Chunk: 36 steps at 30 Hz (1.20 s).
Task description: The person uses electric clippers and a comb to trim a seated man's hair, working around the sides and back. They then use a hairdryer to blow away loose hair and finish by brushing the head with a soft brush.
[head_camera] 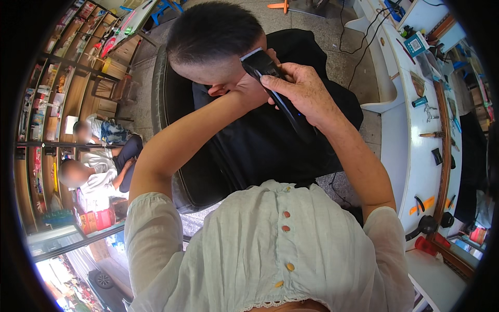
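A black cordless hair clipper (286, 101) is gripped in my right hand (302, 84), thumb along its upper side. Its blade end points up and left, close to the side of a seated person's head (214, 37). The hair is short and dark on top and cropped very close at the sides; an ear (218, 90) shows below. My left hand (255, 89) rests against the head beneath the clipper, its fingers mostly hidden. A black barber cape (269, 144) covers the person, who sits in a black padded chair (199, 179).
At right, a white counter (401, 156) under a mirror bears scissors (429, 113), a brush (430, 134), a black hair dryer (423, 227) and other tools. Black cables (353, 64) hang toward the floor. Two people (103, 167) sit at left before stocked shelves (50, 97).
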Each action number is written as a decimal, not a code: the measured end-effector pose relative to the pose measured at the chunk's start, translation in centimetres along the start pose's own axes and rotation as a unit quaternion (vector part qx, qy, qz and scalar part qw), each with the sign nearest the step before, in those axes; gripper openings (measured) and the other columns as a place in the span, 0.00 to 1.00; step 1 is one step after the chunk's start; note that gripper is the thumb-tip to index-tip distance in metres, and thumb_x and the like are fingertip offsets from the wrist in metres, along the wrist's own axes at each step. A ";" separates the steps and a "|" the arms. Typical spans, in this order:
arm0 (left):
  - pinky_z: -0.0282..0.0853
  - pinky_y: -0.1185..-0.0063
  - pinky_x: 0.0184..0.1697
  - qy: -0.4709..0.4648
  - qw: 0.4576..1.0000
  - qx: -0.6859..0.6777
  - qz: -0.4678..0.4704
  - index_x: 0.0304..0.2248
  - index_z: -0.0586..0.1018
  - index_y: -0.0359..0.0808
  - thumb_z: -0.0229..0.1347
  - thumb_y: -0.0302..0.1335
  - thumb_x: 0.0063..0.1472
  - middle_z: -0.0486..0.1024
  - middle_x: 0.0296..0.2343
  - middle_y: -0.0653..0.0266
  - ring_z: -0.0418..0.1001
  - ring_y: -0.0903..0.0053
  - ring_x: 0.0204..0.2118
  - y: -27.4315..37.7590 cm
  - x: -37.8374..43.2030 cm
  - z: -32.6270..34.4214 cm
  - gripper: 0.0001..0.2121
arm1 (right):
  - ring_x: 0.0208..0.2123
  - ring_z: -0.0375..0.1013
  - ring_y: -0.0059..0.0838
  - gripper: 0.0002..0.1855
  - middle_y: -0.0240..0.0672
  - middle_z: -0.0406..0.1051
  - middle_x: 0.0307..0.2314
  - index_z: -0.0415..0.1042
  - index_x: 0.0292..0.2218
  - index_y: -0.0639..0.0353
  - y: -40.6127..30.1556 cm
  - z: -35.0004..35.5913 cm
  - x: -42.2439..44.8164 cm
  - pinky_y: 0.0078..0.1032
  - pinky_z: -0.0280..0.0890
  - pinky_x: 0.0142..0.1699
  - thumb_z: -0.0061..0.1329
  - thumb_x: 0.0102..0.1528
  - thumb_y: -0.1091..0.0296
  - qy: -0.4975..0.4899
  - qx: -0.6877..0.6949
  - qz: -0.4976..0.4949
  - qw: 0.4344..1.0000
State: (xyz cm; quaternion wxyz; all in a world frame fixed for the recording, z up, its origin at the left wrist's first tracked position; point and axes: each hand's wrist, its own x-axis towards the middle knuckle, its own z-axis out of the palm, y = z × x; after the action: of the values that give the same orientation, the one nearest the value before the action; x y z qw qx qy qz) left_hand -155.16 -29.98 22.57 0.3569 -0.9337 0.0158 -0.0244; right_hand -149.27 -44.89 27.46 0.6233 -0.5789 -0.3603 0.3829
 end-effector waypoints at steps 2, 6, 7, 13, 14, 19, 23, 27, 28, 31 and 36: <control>0.59 0.75 0.54 0.015 1.000 -0.011 0.000 0.47 0.67 0.32 0.41 0.38 0.61 0.67 0.42 0.58 0.63 0.72 0.51 -0.1 0.0 0.1 0.20 | 0.23 0.72 0.19 0.15 0.32 0.71 0.23 0.71 0.35 0.66 0.0 0.2 -0.1 0.16 0.69 0.27 0.53 0.54 0.62 -0.002 0.052 -0.018 0.998; 0.59 0.74 0.54 0.002 0.991 0.131 0.024 0.47 0.67 0.32 0.41 0.39 0.61 0.67 0.42 0.57 0.63 0.71 0.51 0.1 0.3 1.5 0.21 | 0.24 0.73 0.20 0.15 0.33 0.71 0.25 0.71 0.37 0.66 -0.3 0.7 -0.6 0.17 0.69 0.27 0.53 0.54 0.62 -0.013 0.128 -0.042 0.991; 0.59 0.73 0.54 -0.008 0.981 0.188 0.034 0.47 0.66 0.32 0.41 0.39 0.60 0.67 0.43 0.56 0.63 0.70 0.51 0.3 0.5 1.8 0.22 | 0.24 0.73 0.20 0.16 0.33 0.71 0.26 0.71 0.37 0.66 -0.3 0.6 -0.7 0.17 0.69 0.27 0.53 0.55 0.62 -0.013 0.127 -0.037 0.991; 0.56 0.70 0.55 0.042 0.996 0.077 0.004 0.45 0.69 0.31 0.44 0.38 0.58 0.68 0.43 0.56 0.61 0.65 0.52 0.6 0.3 1.0 0.21 | 0.23 0.73 0.19 0.16 0.32 0.71 0.25 0.71 0.36 0.66 0.0 -0.6 -0.4 0.16 0.70 0.28 0.53 0.54 0.61 -0.007 0.014 0.025 1.000; 0.57 0.70 0.54 0.061 0.998 0.020 -0.006 0.44 0.70 0.32 0.44 0.37 0.58 0.68 0.42 0.57 0.61 0.65 0.51 0.5 0.0 0.7 0.19 | 0.23 0.73 0.19 0.16 0.32 0.71 0.24 0.71 0.35 0.66 -0.1 -0.7 -0.3 0.16 0.70 0.28 0.53 0.54 0.61 -0.003 0.010 0.024 1.000; 0.58 0.72 0.50 0.174 0.978 -0.103 -0.051 0.40 0.72 0.37 0.45 0.33 0.58 0.68 0.37 0.62 0.62 0.69 0.46 -0.3 -1.6 -2.4 0.13 | 0.23 0.72 0.18 0.16 0.32 0.71 0.24 0.72 0.35 0.66 -0.5 -0.7 0.0 0.16 0.69 0.28 0.54 0.53 0.60 -0.001 -0.012 0.023 1.000; 0.59 0.75 0.50 0.097 0.938 -0.322 -0.081 0.42 0.71 0.37 0.43 0.31 0.60 0.68 0.37 0.62 0.63 0.73 0.45 -0.2 -1.1 -1.2 0.12 | 0.23 0.73 0.19 0.17 0.33 0.71 0.25 0.71 0.38 0.67 0.0 -0.5 0.1 0.16 0.69 0.28 0.53 0.54 0.61 0.004 0.027 -0.008 1.000; 0.59 0.76 0.51 -0.089 0.940 -0.326 -0.051 0.45 0.68 0.34 0.42 0.31 0.61 0.67 0.41 0.61 0.63 0.74 0.48 -1.2 -0.2 -4.9 0.15 | 0.24 0.72 0.19 0.17 0.32 0.71 0.26 0.70 0.40 0.67 0.0 -0.2 -0.5 0.16 0.69 0.28 0.53 0.54 0.62 0.010 0.057 -0.016 0.998; 0.60 0.75 0.51 -0.079 0.983 -0.165 -0.022 0.46 0.67 0.34 0.42 0.31 0.61 0.66 0.42 0.60 0.63 0.74 0.49 -1.0 0.2 -4.2 0.16 | 0.24 0.72 0.19 0.17 0.32 0.71 0.26 0.70 0.40 0.67 -0.2 -0.1 -0.5 0.16 0.69 0.28 0.53 0.54 0.62 0.008 0.048 -0.005 0.999; 0.59 0.77 0.52 0.002 0.998 0.063 -0.030 0.47 0.66 0.33 0.42 0.32 0.61 0.66 0.43 0.61 0.62 0.74 0.51 0.8 0.8 2.2 0.17 | 0.24 0.72 0.19 0.18 0.32 0.71 0.26 0.70 0.40 0.68 0.2 0.1 -0.4 0.16 0.69 0.28 0.54 0.54 0.63 0.001 0.039 0.022 0.999; 0.57 0.80 0.51 -0.084 0.991 0.099 -0.024 0.44 0.66 0.34 0.42 0.34 0.61 0.65 0.40 0.63 0.63 0.76 0.49 -0.3 1.0 -3.4 0.15 | 0.23 0.72 0.18 0.18 0.31 0.71 0.24 0.70 0.40 0.68 -0.1 0.1 -0.5 0.16 0.69 0.28 0.54 0.54 0.62 0.018 0.023 0.023 0.999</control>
State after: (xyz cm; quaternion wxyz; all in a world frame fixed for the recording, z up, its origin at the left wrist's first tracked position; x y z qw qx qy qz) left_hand -154.40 -32.08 25.37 0.4469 -0.8926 -0.0392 0.0438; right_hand -149.59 -45.32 27.56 0.6337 -0.5792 -0.3266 0.3953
